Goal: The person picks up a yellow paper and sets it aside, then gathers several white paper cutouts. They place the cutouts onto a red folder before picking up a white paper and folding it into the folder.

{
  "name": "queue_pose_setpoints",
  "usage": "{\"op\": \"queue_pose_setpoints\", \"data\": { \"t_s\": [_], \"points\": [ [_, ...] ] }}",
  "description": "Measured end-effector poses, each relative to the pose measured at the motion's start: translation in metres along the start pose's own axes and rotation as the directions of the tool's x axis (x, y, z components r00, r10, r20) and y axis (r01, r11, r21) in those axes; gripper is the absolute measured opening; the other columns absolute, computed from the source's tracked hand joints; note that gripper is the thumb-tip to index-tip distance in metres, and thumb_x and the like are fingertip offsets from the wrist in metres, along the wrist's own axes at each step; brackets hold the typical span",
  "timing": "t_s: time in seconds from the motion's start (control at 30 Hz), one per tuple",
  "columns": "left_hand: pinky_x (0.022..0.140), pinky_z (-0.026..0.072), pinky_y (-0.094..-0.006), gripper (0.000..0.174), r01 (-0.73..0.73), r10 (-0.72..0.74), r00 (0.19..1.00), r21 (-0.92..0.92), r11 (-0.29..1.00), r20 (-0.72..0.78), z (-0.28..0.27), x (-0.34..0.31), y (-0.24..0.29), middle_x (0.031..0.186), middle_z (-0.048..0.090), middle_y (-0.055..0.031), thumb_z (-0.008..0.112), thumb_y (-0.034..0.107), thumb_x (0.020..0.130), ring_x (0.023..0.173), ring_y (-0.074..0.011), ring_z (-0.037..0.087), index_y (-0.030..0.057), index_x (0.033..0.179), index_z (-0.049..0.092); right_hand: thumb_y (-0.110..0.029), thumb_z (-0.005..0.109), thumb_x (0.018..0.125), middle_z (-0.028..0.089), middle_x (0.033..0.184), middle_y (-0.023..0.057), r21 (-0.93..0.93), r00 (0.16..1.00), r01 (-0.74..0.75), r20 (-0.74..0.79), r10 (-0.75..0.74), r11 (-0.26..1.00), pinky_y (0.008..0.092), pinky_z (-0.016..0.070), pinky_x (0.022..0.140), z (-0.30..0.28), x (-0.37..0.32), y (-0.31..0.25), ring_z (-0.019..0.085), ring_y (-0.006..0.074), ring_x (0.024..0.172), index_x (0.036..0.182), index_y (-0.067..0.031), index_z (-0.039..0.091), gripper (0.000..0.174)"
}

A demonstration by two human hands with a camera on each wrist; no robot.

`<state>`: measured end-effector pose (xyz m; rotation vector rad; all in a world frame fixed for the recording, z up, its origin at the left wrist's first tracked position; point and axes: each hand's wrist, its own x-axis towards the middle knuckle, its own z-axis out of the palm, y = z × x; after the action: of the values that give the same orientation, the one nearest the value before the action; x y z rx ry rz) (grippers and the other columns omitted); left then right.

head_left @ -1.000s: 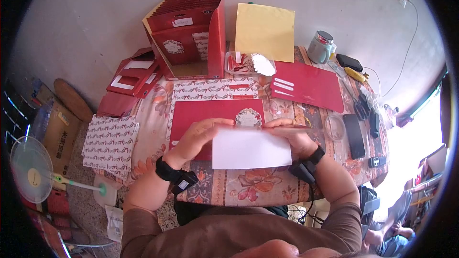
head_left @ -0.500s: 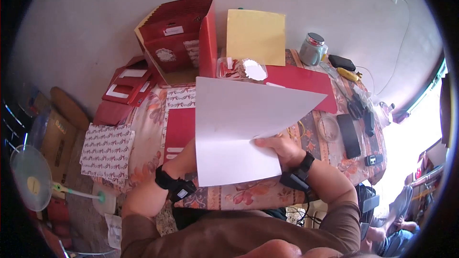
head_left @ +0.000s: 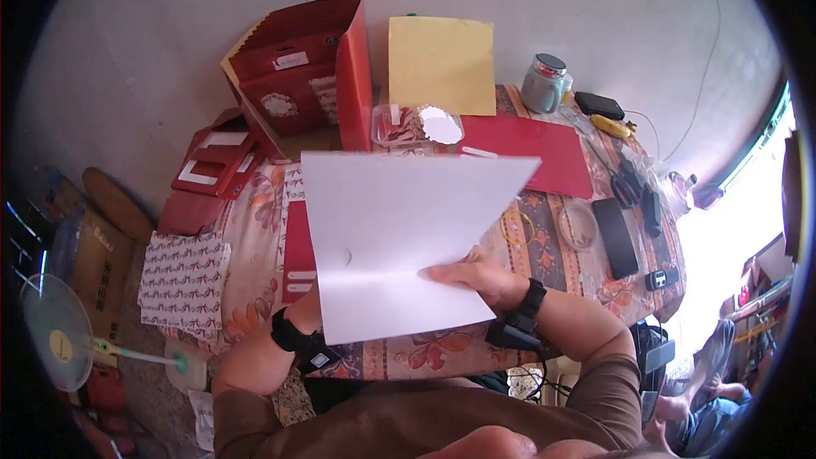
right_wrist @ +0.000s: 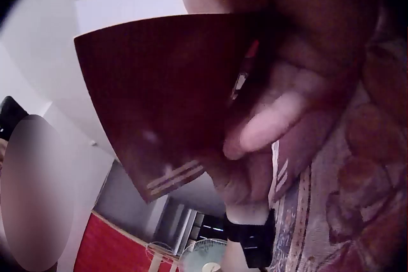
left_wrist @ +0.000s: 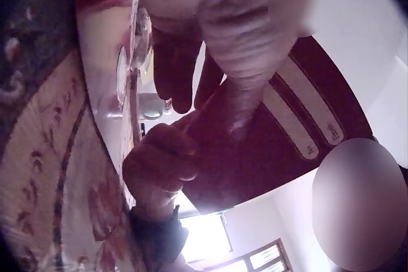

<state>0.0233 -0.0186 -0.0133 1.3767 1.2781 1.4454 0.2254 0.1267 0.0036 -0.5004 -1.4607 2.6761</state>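
Observation:
A large creased card sheet (head_left: 408, 204), white on the side facing me, is held up over the near half of the table. Its other side is dark red with pale label strips (left_wrist: 296, 125), as the left wrist view shows. My right hand (head_left: 493, 279) pinches its right edge at the crease, thumb on the white face. My left hand (left_wrist: 248, 36) is mostly hidden behind the sheet in the head view; in the left wrist view its fingers extend against the red side, one fingertip touching it. Part of another red sheet (head_left: 299, 251) shows on the table behind.
A tall red box of folders (head_left: 353, 85) stands at the back beside a yellow sheet (head_left: 442, 64) and a clear tray (head_left: 387, 138). Patterned white sheets (head_left: 183, 280) lie at left. A mug (head_left: 544, 89), banana (head_left: 610, 126) and black case (head_left: 614, 238) are at right.
The sheet was first folded small with both hands at its top edge; it then swung up and opened wide. It now sits slightly further left, and my left hand has gone behind it.

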Motion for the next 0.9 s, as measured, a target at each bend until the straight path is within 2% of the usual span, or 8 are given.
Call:
{"op": "queue_pose_setpoints", "data": {
  "t_s": [0.07, 0.1, 0.17, 0.2, 0.3, 0.37, 0.5, 0.9],
  "points": [
    [0.084, 0.05, -0.0299, 0.033, -0.053, 0.055, 0.998, 0.042, 0.998, -0.038, 0.001, 0.001, 0.003, 0.102, 0.064, -0.0093, 0.065, 0.01, 0.086, 0.095, -0.0174, 0.061, -0.0014, 0.116, 0.055, -0.026, 0.055, 0.093, 0.059, 0.114, 0.0155, 0.025, 0.999, -0.018, 0.045, 0.017, 1.0, 0.0312, 0.0524, 0.082, -0.003, -0.002, 0.0, 0.062, 0.0213, 0.097, 0.129, 0.0051, 0.043, 0.048],
    [0.084, 0.0501, -0.0299, 0.033, -0.079, 0.083, 0.995, 0.066, 0.995, -0.058, 0.001, 0.001, 0.004, 0.101, 0.064, -0.0091, 0.065, 0.01, 0.086, 0.094, -0.0173, 0.061, -0.0013, 0.115, 0.055, -0.033, 0.05, 0.095, 0.059, 0.111, 0.0161, 0.082, 0.961, -0.069, 0.274, 0.044, 0.994, 0.0321, 0.0519, 0.082, -0.015, -0.001, -0.002, 0.061, 0.0225, 0.098, 0.128, 0.004, 0.044, 0.05],
    [0.084, 0.0503, -0.03, 0.032, -0.129, 0.141, 0.984, 0.12, 0.984, -0.104, 0.0, -0.001, 0.006, 0.099, 0.065, -0.0088, 0.065, 0.01, 0.086, 0.093, -0.0171, 0.062, -0.0011, 0.114, 0.056, -0.04, 0.052, 0.093, 0.057, 0.111, 0.016, 0.109, 0.93, 0.035, 0.36, -0.072, 0.993, 0.0335, 0.051, 0.082, -0.031, 0.009, 0.006, 0.059, 0.0234, 0.099, 0.129, 0.0017, 0.041, 0.056],
    [0.08, 0.0507, -0.0289, 0.027, -0.068, 0.046, 0.994, -0.229, 0.971, -0.1, -0.003, 0.001, -0.002, 0.092, 0.066, -0.0069, 0.067, 0.013, 0.085, 0.086, -0.0156, 0.063, -0.0006, 0.107, 0.06, -0.04, 0.052, 0.093, 0.057, 0.111, 0.016, 0.105, 0.926, 0.028, 0.372, -0.065, 0.994, 0.0335, 0.051, 0.082, -0.033, 0.011, 0.01, 0.059, 0.0234, 0.099, 0.129, 0.0017, 0.041, 0.056],
    [0.075, 0.0505, -0.0276, 0.02, 0.131, -0.21, 0.937, -0.276, 0.952, -0.28, 0.0, -0.003, 0.003, 0.084, 0.067, -0.0081, 0.066, 0.018, 0.087, 0.081, -0.0158, 0.064, -0.0019, 0.092, 0.064, -0.043, 0.056, 0.09, 0.055, 0.114, 0.0156, 0.247, 0.904, 0.081, 0.389, -0.175, 0.966, 0.0339, 0.0503, 0.083, -0.032, 0.014, 0.013, 0.058, 0.0234, 0.1, 0.13, -0.0006, 0.038, 0.062],
    [0.073, 0.0507, -0.0271, 0.022, 0.12, -0.197, 0.939, -0.268, 0.956, -0.28, 0.0, 0.0, 0.002, 0.081, 0.067, -0.0077, 0.066, 0.021, 0.088, 0.078, -0.0153, 0.064, -0.0011, 0.088, 0.065, -0.043, 0.061, 0.087, 0.054, 0.115, 0.0149, 0.019, 0.918, 0.194, 0.349, -0.188, 0.981, 0.0338, 0.0504, 0.082, -0.026, 0.011, 0.008, 0.059, 0.0231, 0.099, 0.132, -0.0015, 0.036, 0.066],
    [0.068, 0.0507, -0.0269, 0.023, 0.055, -0.151, 0.947, -0.32, 0.946, -0.283, 0.003, 0.002, 0.002, 0.079, 0.066, -0.0073, 0.066, 0.024, 0.087, 0.074, -0.0142, 0.063, 0.0008, 0.09, 0.066, -0.037, 0.069, 0.081, 0.061, 0.101, 0.0128, -0.106, 0.974, 0.17, 0.172, -0.15, 0.98, 0.0309, 0.0523, 0.073, -0.014, 0.008, 0.007, 0.063, 0.0219, 0.088, 0.12, -0.0018, 0.049, 0.057],
    [0.061, 0.053, -0.0252, 0.018, -0.017, -0.1, 0.945, -0.351, 0.936, -0.313, 0.014, 0.007, 0.008, 0.089, 0.064, -0.0061, 0.063, 0.017, 0.089, 0.07, -0.0138, 0.063, 0.0035, 0.1, 0.061, -0.025, 0.059, 0.092, 0.065, 0.085, 0.0095, -0.133, 0.991, 0.113, -0.052, -0.121, 0.985, 0.0292, 0.0524, 0.064, -0.014, 0.011, 0.011, 0.064, 0.0184, 0.074, 0.097, -0.0022, 0.061, 0.023]
  ]
}}
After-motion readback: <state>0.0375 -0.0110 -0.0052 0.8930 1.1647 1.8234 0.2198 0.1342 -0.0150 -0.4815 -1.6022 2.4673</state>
